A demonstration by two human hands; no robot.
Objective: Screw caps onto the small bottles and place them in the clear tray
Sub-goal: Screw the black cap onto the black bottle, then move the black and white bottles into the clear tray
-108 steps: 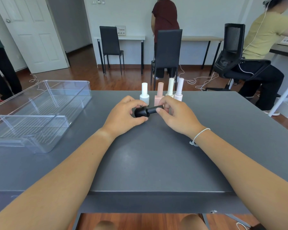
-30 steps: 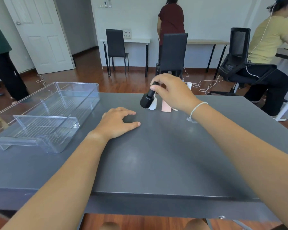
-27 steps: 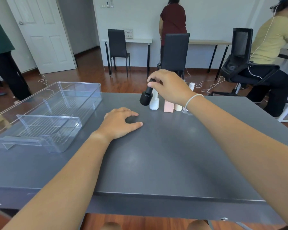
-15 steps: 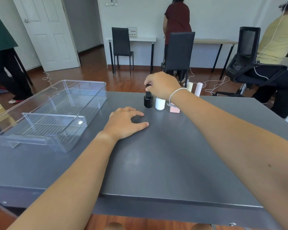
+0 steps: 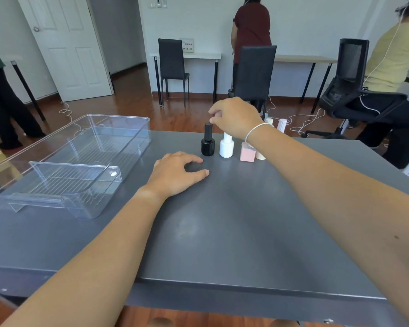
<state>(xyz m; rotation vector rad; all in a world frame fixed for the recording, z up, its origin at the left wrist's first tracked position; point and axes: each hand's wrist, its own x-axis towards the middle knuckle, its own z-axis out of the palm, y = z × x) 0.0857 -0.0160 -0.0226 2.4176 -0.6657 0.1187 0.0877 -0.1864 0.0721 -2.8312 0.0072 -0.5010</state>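
We note the black bottle [image 5: 207,143] standing upright on the grey counter [image 5: 222,232], directly beneath the right hand [image 5: 236,118], whose fingertips [image 5: 212,119] are pinched together just at the top of its cap; whether they touch the cap we cannot tell. The left hand [image 5: 175,174] lies flat and relaxed, fingers spread, on the counter just in front of the bottle, gripping nothing. The black bottle is glossy, with a round squat body and a tall matte cylindrical cap. Beside it, in a row, stand a white bottle [image 5: 226,146] of similar shape, a square pink bottle [image 5: 247,154] and a cream bottle [image 5: 260,155] partly hidden by the right forearm. The clear tray [image 5: 128,147], ribbed rigid plastic with a divider, sits well to the left.
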